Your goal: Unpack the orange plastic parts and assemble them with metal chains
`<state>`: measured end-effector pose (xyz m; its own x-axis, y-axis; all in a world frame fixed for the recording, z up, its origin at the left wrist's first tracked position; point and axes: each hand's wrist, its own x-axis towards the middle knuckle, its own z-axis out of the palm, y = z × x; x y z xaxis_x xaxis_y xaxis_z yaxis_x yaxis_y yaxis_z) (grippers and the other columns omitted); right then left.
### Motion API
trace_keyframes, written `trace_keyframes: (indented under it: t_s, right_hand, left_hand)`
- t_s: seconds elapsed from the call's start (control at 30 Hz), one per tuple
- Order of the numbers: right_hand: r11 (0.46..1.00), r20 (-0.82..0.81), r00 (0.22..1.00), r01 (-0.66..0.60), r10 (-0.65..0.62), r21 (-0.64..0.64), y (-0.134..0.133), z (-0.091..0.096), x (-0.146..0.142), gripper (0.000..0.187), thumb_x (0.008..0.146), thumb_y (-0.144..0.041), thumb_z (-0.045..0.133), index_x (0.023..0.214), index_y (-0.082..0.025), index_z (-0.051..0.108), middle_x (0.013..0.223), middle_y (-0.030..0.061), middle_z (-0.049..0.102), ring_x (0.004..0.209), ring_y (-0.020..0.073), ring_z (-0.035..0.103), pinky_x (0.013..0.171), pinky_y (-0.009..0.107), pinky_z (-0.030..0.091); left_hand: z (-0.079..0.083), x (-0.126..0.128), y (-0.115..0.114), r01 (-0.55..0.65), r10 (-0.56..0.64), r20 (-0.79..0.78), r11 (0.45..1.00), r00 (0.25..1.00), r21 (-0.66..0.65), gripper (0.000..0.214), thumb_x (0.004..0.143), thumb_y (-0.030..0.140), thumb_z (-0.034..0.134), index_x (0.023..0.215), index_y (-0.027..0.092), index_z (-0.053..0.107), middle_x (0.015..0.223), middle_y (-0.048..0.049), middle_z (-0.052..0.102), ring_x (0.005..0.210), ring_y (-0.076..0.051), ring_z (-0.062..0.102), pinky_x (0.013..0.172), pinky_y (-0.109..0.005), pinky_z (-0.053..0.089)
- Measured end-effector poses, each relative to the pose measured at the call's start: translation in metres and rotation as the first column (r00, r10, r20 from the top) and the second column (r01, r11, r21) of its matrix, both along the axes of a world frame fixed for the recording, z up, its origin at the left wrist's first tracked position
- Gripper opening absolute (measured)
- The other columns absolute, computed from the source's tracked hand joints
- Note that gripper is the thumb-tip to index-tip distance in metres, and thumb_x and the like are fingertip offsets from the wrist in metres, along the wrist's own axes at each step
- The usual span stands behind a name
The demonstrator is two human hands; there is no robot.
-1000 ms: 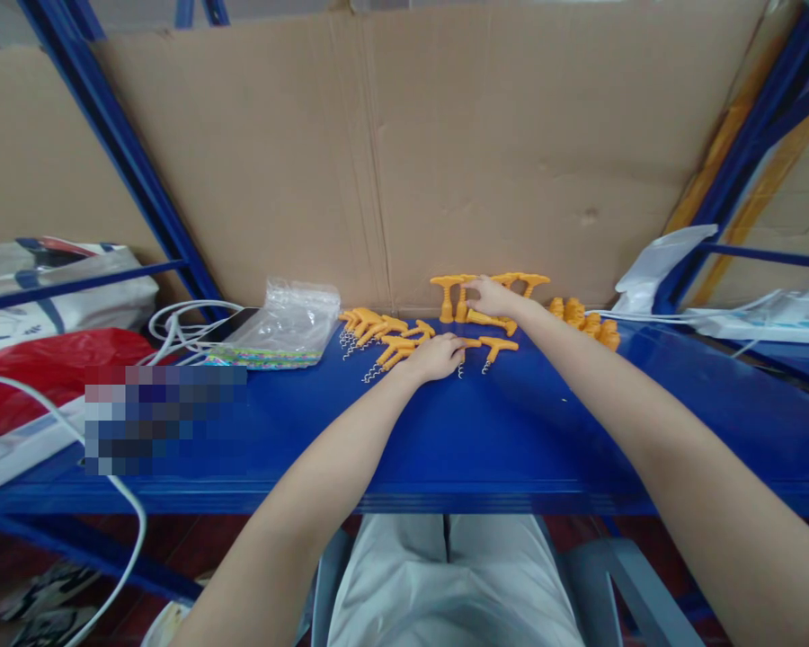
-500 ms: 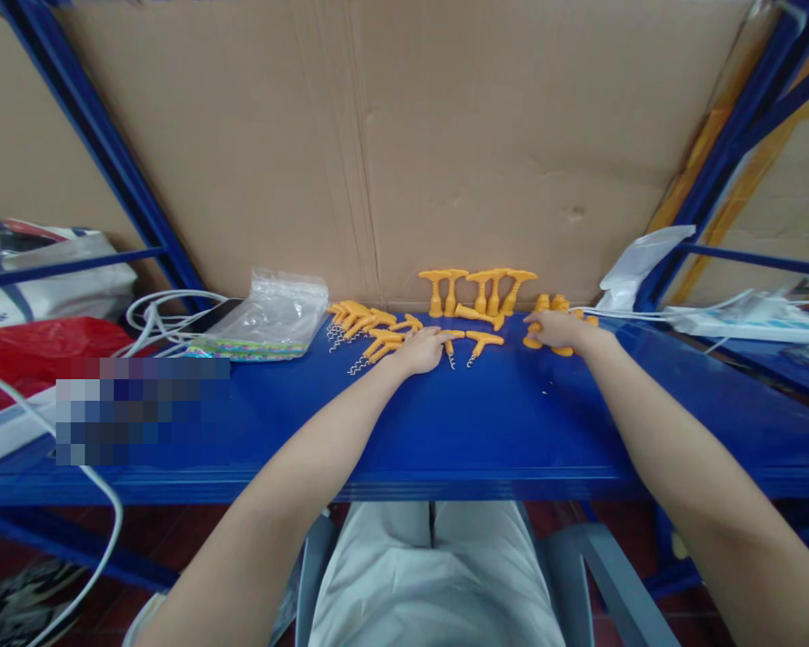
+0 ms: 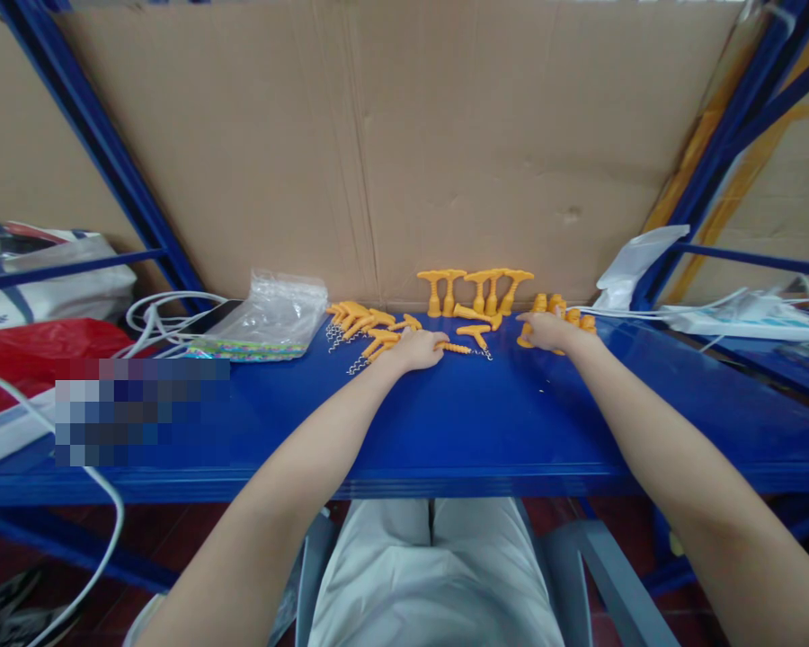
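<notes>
Several orange T-handled corkscrews (image 3: 473, 289) stand in a row at the back of the blue shelf (image 3: 445, 422). More of them lie in a loose pile (image 3: 364, 323) to the left. My left hand (image 3: 416, 349) is closed round the handle of one corkscrew (image 3: 456, 347), whose ribbed shaft and metal spiral point right. Another corkscrew (image 3: 475, 332) lies just behind it. My right hand (image 3: 545, 331) rests with curled fingers on a heap of small orange caps (image 3: 570, 312), pinching one at its fingertips.
A clear plastic bag (image 3: 276, 314) and coiled white cables (image 3: 165, 316) lie to the left, with a red bag (image 3: 37, 352) beyond. A white bag (image 3: 637, 261) and a power strip (image 3: 734, 321) sit at the right. Cardboard (image 3: 404, 144) closes the back.
My right hand left the standing corkscrews and moved right onto the heap of caps. My left hand turned its corkscrew so the shaft points right.
</notes>
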<state>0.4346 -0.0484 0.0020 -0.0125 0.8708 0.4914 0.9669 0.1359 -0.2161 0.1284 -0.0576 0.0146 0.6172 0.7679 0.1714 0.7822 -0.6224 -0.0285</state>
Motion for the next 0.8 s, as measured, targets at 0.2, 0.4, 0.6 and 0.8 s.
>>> trace_keyframes:
  t_s: [0.2, 0.4, 0.6, 0.8]
  right_hand:
    - [0.974, 0.023, 0.995, -0.089, 0.096, -0.208, -0.012, 0.017, -0.021, 0.046, 0.079, -0.020, 0.072, 0.125, -0.020, 0.071, 0.114, 0.0153, 0.076, 0.108, 0.0346, 0.071, 0.097, 0.049, 0.052]
    - [0.957, -0.021, 0.989, -0.145, 0.144, -0.250, -0.022, 0.016, -0.047, 0.056, 0.083, -0.020, 0.069, 0.137, -0.008, 0.062, 0.118, 0.0143, 0.075, 0.103, 0.0270, 0.072, 0.093, 0.032, 0.054]
    - [0.906, -0.224, 0.910, -0.389, 0.350, -0.164, -0.020, 0.005, -0.063, 0.052, 0.076, -0.005, 0.060, 0.125, -0.017, 0.069, 0.110, 0.0055, 0.077, 0.087, 0.0177, 0.072, 0.085, 0.028, 0.057]
    - [0.842, -0.385, 0.793, -0.535, 0.472, -0.071, -0.018, 0.000, -0.077, 0.032, 0.067, 0.000, 0.053, 0.088, -0.016, 0.070, 0.103, 0.0063, 0.077, 0.096, 0.0185, 0.071, 0.093, 0.033, 0.055]
  left_hand:
    - [0.010, -0.001, -0.011, -0.037, 0.035, -0.026, 0.998, 0.999, -0.053, 0.033, 0.092, 0.028, 0.049, 0.120, 0.021, 0.066, 0.113, -0.0091, 0.076, 0.107, -0.030, 0.071, 0.094, -0.043, 0.053]
    - [0.011, -0.001, -0.014, -0.062, 0.063, -0.047, 0.998, 0.997, 0.015, 0.035, 0.096, 0.027, 0.046, 0.127, 0.020, 0.060, 0.116, -0.0106, 0.075, 0.111, -0.031, 0.069, 0.098, -0.044, 0.049]
    - [0.009, -0.001, -0.012, -0.141, 0.136, 0.054, 0.985, 0.989, 0.099, 0.039, 0.099, 0.026, 0.042, 0.136, 0.021, 0.053, 0.123, -0.0122, 0.072, 0.119, -0.031, 0.066, 0.101, -0.045, 0.045]
    - [0.010, -0.001, -0.012, -0.276, 0.260, 0.134, 0.954, 0.956, 0.114, 0.040, 0.098, 0.023, 0.040, 0.135, 0.019, 0.054, 0.118, -0.0133, 0.074, 0.118, -0.030, 0.066, 0.103, -0.048, 0.043]
